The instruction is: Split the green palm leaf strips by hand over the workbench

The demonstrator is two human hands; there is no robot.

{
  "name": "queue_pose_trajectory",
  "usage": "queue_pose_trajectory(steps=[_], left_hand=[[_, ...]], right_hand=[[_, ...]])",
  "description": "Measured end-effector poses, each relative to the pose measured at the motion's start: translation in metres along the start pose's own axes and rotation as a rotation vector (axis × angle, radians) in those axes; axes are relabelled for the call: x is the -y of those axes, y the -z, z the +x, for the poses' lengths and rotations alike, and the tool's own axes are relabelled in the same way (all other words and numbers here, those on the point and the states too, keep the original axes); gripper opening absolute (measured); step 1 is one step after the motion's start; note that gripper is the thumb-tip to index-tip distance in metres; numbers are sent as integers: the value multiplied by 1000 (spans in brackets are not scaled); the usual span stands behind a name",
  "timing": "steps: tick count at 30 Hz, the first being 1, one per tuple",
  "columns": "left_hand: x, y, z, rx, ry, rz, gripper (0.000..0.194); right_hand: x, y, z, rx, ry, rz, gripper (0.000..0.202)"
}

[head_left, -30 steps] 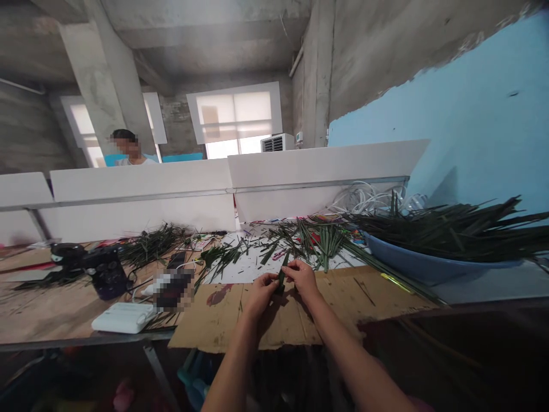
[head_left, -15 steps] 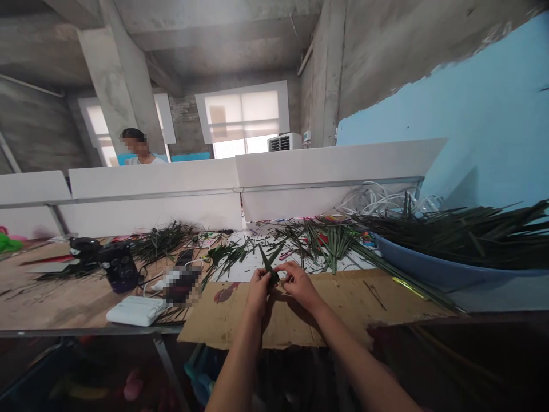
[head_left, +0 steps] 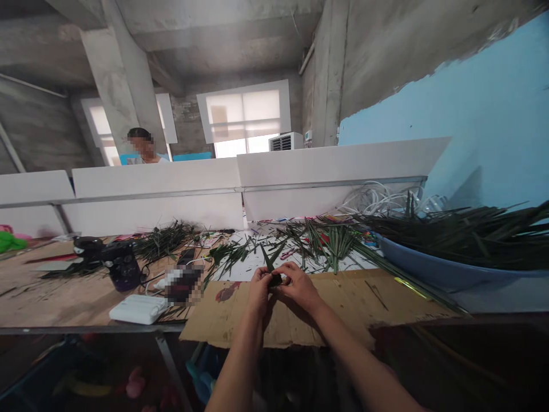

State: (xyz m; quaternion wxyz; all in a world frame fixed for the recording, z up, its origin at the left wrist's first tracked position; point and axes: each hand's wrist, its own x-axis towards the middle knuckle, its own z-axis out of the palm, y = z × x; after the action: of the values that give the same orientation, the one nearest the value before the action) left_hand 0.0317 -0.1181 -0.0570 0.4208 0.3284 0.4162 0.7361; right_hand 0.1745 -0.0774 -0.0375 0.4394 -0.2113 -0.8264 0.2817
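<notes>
2 hands pinch 1 green leaf strip over the cardboard sheet [head_left: 300,312].
The left hand [head_left: 258,289] and right hand [head_left: 298,286] meet — fingertips clamped on the leaf strip [head_left: 270,264], just above the cardboard's far edge — with the blue basin [head_left: 429,266] to its right.

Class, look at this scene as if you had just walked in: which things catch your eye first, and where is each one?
At the centre, the left hand and right hand pinch a dark green leaf strip together above a sheet of cardboard. To the right, a blue basin is heaped with long green leaves. More leaf cuttings lie scattered along the table behind the hands.
</notes>
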Motion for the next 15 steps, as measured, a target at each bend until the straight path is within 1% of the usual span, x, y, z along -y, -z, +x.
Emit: queue_pose_trajectory(steps=[4,9,15], left_hand=[[-2,0,-1,7,21,-28,32],[-5,-1,-1,22,28,-69,37],[-8,-2,-2,63,46,-87,36]], right_hand=[[1,0,0,-21,-14,-26,30],[0,0,1,-17,-27,-47,25],[-4,0,2,-45,-20,-9,19]])
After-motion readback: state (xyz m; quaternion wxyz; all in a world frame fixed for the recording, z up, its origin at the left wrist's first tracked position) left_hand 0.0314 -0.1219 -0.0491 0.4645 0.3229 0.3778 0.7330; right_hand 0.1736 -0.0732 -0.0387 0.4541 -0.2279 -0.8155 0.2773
